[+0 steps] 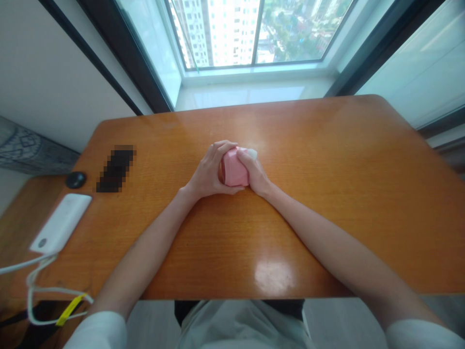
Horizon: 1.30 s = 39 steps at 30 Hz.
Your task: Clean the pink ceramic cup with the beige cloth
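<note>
A small pink block-like object with flat faces is held between both hands over the middle of the wooden table. My left hand curves round its left side, fingers behind and thumb along the near edge. From the right, my right hand grips it with the thumb lying on top. A whitish piece shows by the right thumb; I cannot tell whether it belongs to the pink object. The far side and underside are hidden by the fingers.
Along the table's left side lie a white power strip with a white cable bearing a yellow tag, a round black object and a pixelated dark object. Behind the table is a window with a sill.
</note>
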{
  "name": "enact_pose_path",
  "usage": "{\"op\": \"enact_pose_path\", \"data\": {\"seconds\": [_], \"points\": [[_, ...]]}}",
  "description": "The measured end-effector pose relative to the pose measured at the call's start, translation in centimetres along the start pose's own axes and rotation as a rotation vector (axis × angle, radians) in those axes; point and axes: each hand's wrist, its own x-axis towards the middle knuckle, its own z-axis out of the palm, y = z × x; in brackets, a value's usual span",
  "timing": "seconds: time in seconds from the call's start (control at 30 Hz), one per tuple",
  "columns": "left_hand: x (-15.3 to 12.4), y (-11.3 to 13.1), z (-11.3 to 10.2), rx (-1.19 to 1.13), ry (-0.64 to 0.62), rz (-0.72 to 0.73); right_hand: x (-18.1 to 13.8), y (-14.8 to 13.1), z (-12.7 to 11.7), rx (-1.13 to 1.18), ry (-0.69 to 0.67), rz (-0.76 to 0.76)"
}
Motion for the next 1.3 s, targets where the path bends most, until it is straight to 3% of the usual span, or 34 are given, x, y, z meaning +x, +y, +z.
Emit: {"op": "enact_pose_path", "data": {"seconds": [0.6, 1.03, 1.2, 1.3], "points": [[-0.1, -0.2, 0.6, -0.339, -0.016, -0.317, 0.1, -0.1, -0.1, -0.011, -0.034, -0.023], [-0.8, -0.8, 0.9, -0.298, -0.022, -0.216, -0.1, -0.4, 0.1, 0.007, -0.024, -0.012], [-0.9, -0.8, 0.4, -0.162, 0.051, -0.026, -0.1, -0.7, 0.3, 0.054, -0.033, -0.016], [-0.8, -1.0, -0.3, -0.060, 0.000, 0.087, 0.0, -0.6, 0.4, 0.069, -0.008, -0.025]]}}
